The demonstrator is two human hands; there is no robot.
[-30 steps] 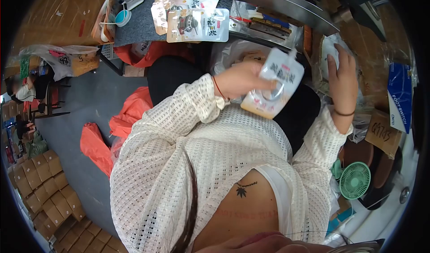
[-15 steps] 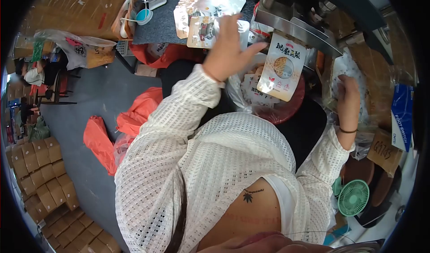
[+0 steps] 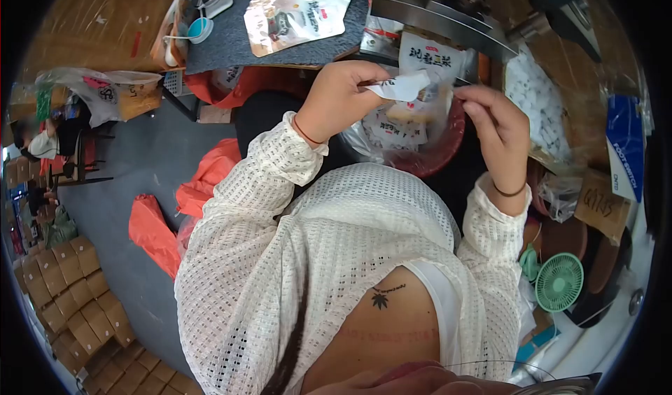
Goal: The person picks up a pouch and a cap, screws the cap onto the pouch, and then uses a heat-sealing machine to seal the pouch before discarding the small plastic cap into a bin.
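My left hand (image 3: 346,97) is closed on a white-and-tan printed pouch (image 3: 400,87), held up in front of my lap and seen nearly end-on. To the right of it, my right hand (image 3: 498,118) has its thumb and fingers drawn together close to the pouch; what they pinch, if anything, is too small to make out. Behind the held pouch, another printed pouch (image 3: 425,53) hangs at the metal machine (image 3: 434,11). Below, a red basin (image 3: 448,143) lined with clear plastic holds several printed pouches (image 3: 392,132).
More pouches (image 3: 304,13) lie on the grey-topped table (image 3: 231,48). A box of small white packets (image 3: 535,101) stands on the right, beside a blue foot switch box (image 3: 623,146) and a green fan (image 3: 558,281). Red plastic bags (image 3: 154,227) lie on the floor.
My left hand has taken a pouch from the table and brought it over the basin. My right hand has come out of the box of white packets and moved left towards the pouch.
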